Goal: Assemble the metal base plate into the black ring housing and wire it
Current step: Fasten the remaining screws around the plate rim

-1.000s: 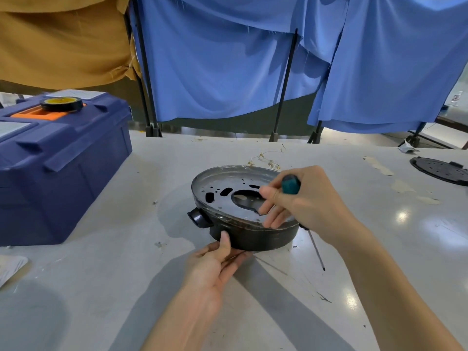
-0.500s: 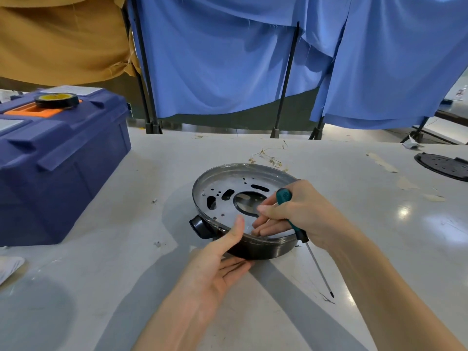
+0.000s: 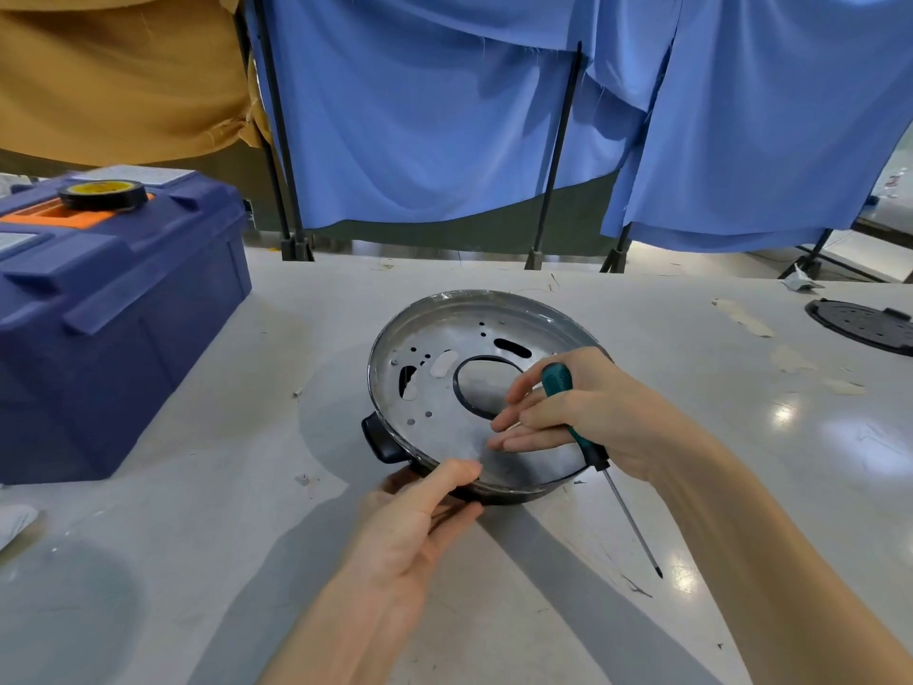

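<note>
The round metal base plate (image 3: 444, 417), pierced with several holes and one large round cutout, sits inside the black ring housing (image 3: 380, 440) in the middle of the table and is tipped up towards me. My left hand (image 3: 420, 516) grips the housing's near rim, thumb on top and fingers underneath. My right hand (image 3: 583, 412) holds a green-handled screwdriver (image 3: 593, 452) under the thumb while its straight fingers press on the plate. The screwdriver's shaft points down to the right, over the table.
A blue toolbox (image 3: 113, 309) with a roll of black tape (image 3: 103, 194) on its lid stands at the left. A black perforated disc (image 3: 864, 327) lies at the far right. A small screw (image 3: 302, 479) lies left of the housing. Blue curtains on black stands hang behind the table.
My left hand rose from the table under the housing to grip its near rim, tipping the assembly up towards me. My right hand slid lower on the plate, keeping the screwdriver.
</note>
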`<state>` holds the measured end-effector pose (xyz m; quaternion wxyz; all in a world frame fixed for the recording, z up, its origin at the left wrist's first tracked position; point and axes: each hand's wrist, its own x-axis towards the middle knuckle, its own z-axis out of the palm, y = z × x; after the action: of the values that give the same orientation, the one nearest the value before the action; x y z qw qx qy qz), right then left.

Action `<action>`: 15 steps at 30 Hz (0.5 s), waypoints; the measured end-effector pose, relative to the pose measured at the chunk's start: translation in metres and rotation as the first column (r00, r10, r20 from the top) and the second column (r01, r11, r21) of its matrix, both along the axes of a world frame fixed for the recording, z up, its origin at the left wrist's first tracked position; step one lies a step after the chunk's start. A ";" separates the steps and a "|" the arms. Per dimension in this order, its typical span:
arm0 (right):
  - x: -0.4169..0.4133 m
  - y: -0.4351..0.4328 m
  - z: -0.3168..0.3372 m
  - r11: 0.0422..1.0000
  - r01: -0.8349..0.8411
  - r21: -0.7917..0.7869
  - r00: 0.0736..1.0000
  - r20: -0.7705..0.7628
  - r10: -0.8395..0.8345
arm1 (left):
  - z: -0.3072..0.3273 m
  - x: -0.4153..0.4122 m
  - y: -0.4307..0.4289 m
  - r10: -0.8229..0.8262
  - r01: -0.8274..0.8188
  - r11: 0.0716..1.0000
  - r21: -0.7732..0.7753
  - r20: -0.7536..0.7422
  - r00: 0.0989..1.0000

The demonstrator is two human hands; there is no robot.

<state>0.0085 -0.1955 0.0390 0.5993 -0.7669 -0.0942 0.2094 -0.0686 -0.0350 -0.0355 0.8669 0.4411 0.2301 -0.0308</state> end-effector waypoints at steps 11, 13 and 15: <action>0.000 -0.001 -0.004 0.997 0.073 -0.025 0.994 0.085 -0.071 | -0.005 0.003 -0.002 0.046 -0.045 0.998 -0.047 0.032 0.998; 0.000 -0.001 -0.006 0.996 0.080 -0.050 0.987 0.141 -0.072 | -0.006 0.003 -0.002 0.049 -0.048 0.998 -0.036 0.028 0.998; -0.001 0.000 -0.008 0.992 0.086 -0.092 0.973 0.220 -0.064 | -0.006 0.003 -0.002 0.049 -0.048 0.998 -0.031 0.037 0.998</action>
<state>0.0078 -0.1959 0.0314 0.5533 -0.8176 -0.1192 0.1062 -0.0658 -0.0369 -0.0416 0.8782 0.4227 0.2238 -0.0048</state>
